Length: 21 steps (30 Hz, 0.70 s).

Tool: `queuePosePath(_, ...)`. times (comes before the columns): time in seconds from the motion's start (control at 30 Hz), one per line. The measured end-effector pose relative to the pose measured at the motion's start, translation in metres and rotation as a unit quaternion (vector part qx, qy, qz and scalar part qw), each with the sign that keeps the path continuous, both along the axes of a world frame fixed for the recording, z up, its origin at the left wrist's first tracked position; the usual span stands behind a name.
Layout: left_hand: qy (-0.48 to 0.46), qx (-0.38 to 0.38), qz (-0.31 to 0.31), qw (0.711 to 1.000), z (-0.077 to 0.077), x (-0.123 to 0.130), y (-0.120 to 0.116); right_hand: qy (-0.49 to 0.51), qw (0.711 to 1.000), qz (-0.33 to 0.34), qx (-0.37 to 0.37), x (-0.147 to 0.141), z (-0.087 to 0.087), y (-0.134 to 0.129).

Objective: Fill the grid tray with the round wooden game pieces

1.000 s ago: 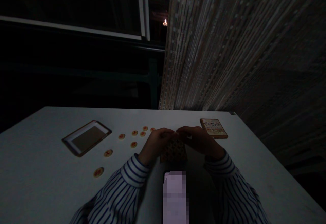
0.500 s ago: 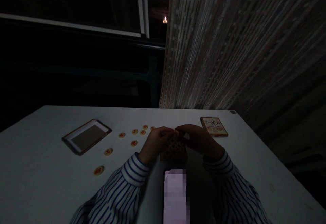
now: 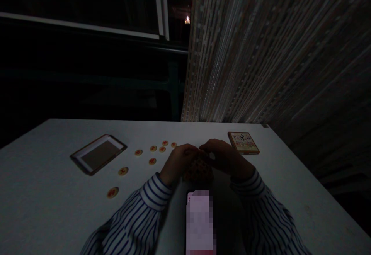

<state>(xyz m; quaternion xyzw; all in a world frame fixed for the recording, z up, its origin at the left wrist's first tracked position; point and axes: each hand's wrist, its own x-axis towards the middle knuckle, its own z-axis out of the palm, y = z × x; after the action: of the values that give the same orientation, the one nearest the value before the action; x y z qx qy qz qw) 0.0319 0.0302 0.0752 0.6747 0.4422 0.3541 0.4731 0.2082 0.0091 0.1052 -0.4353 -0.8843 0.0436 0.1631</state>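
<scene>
A stack of round xiangqi pieces (image 3: 198, 171) stands on the table in front of me, dark and partly covered by my hands. My left hand (image 3: 180, 160) comes in from its left side, thumb and fingers pinched at the top. From the right, my right hand (image 3: 224, 157) arches over, its fingertips meeting the left ones above the stack. What lies between the fingertips is hidden in shadow. Loose xiangqi pieces with red characters lie to the left, among them one piece (image 3: 152, 161) near my left hand and another piece (image 3: 113, 192) closer to me.
An open shallow box part (image 3: 87, 170) lies at the left of the white table (image 3: 52, 204). A flat printed box (image 3: 244, 143) sits at the back right. A lit phone (image 3: 199, 222) lies between my forearms. Behind the table hangs a string curtain (image 3: 226, 73).
My fingers have shifted slightly at the top of the stack, and the pale piece seen between the fingertips earlier no longer shows. The loose pieces have stayed put.
</scene>
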Motion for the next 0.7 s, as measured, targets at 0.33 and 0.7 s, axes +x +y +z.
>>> queuePosePath(0.33,0.113,0.080,-0.006,0.990,-0.005,-0.007,0.004,-0.035,0.999,-0.007,-0.006,0.005,-0.008,0.004)
queuePosePath(0.7,0.318,0.184,0.031,0.930,-0.010,-0.013,0.004,-0.090,0.989,-0.042,-0.106,0.010,-0.016,0.006)
